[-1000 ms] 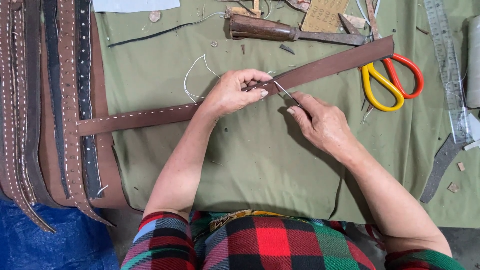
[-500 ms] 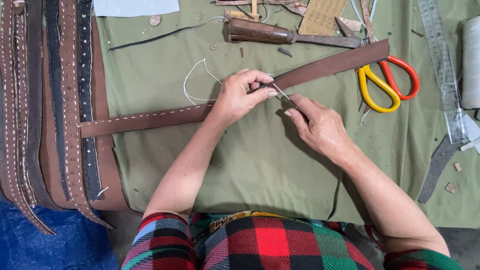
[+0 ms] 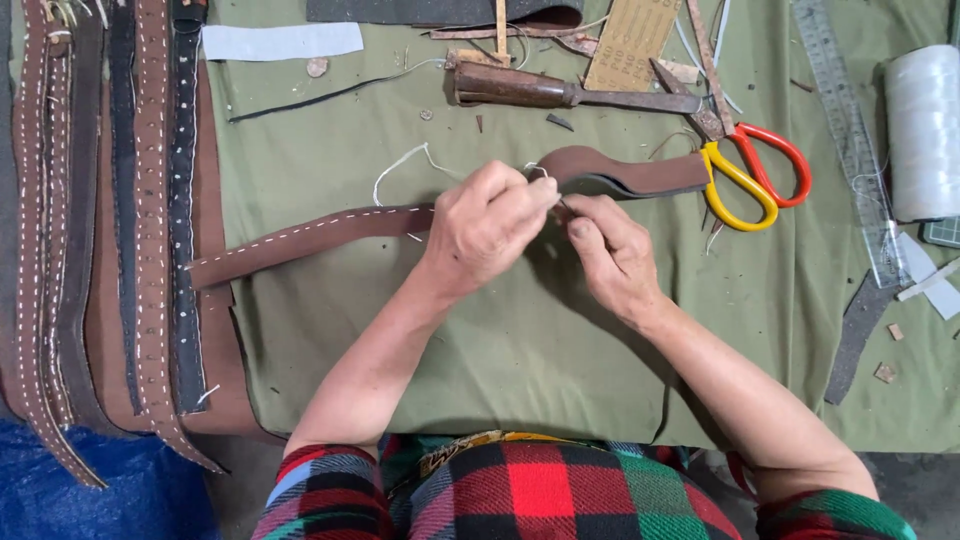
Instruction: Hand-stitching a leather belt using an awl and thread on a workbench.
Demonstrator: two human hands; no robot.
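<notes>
The strap [image 3: 400,222] was pinched in the left hand [image 3: 485,232], thread in the right hand [image 3: 610,250]; stitching was completed leftward, the right end unstitched.

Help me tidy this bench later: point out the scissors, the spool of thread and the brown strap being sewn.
scissors [image 3: 752,172]: head view, on the yellow handle loop.
spool of thread [image 3: 922,130]: head view, middle of the white wound side.
brown strap [image 3: 310,237]: head view, on the stitched stretch left of the hands.

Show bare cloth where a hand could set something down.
Free: green cloth between the strap and near edge; also right of the right hand, below the scissors. Crowded: top edge with tools, left with belts.
</notes>
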